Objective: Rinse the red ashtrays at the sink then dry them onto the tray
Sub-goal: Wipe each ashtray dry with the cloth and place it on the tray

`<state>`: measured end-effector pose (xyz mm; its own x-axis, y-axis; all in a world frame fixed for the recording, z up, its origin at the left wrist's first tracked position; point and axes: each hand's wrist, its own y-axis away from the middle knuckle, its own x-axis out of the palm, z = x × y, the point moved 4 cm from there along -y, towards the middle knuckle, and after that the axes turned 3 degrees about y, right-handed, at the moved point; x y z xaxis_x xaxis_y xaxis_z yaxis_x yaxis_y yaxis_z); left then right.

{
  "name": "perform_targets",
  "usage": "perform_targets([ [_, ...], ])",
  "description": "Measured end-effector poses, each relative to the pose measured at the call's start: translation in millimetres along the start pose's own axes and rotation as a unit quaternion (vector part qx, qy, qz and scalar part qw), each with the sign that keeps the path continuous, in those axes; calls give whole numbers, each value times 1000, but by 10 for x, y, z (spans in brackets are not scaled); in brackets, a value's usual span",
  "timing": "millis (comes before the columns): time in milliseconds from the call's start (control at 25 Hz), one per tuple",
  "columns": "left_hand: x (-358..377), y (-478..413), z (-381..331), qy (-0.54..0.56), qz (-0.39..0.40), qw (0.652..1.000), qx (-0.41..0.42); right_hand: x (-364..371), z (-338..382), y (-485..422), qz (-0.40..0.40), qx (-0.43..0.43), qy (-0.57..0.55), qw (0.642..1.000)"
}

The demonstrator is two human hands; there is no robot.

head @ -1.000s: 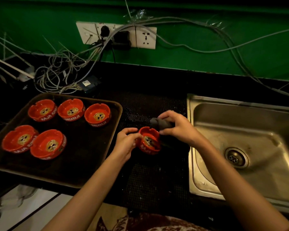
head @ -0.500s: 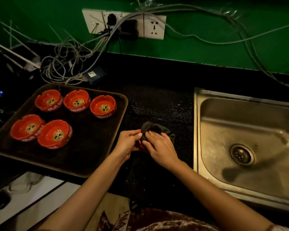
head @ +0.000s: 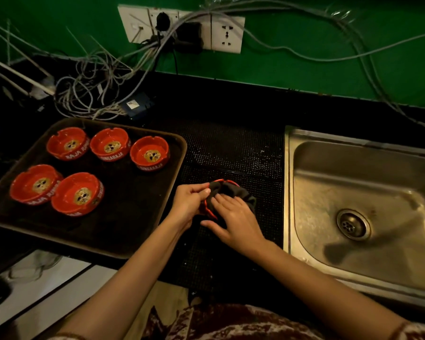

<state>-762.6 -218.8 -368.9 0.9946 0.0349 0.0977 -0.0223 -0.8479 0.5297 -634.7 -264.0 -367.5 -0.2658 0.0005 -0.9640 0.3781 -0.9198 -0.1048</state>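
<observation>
Gripping the red ashtray [head: 210, 209] at its left rim, the left hand [head: 189, 204] holds it over the black mat [head: 233, 153] on the counter [head: 231, 99], between the tray [head: 133, 217] and the sink [head: 353, 192]. The right hand [head: 233, 217] lies flat, fingers spread, pressing a dark cloth [head: 231, 192] down over the ashtray, so only thin arcs of red rim show at the top and at the left. The ashtray is round, with no long axis; which way its bowl faces cannot be told under the cloth.

Five more ashtrays [head: 150, 153] sit upright on the tray, bowls up, three in the far row and two nearer, the near pair touching.

A second ago the ashtray was tilted with its open bowl and centre logo in plain sight, and the right hand was clenched on the bunched cloth at its far rim. Half a second ago the cloth had already come over it. Now the right hand sits further across the top, and a little more red rim shows. The tray ashtrays have not moved.
</observation>
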Motion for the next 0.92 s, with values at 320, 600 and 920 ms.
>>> perform_targets([
  [320,1,-113,-44,-89,-27,994,61,-105,-104,109,-27,37,126,991],
  [600,65,-114,-96,-128,-52,986,94,-64,146,0,-46,198,-174,964],
  [920,226,-38,-223,-64,20,997,36,-84,-284,300,-90,4,31,995],
])
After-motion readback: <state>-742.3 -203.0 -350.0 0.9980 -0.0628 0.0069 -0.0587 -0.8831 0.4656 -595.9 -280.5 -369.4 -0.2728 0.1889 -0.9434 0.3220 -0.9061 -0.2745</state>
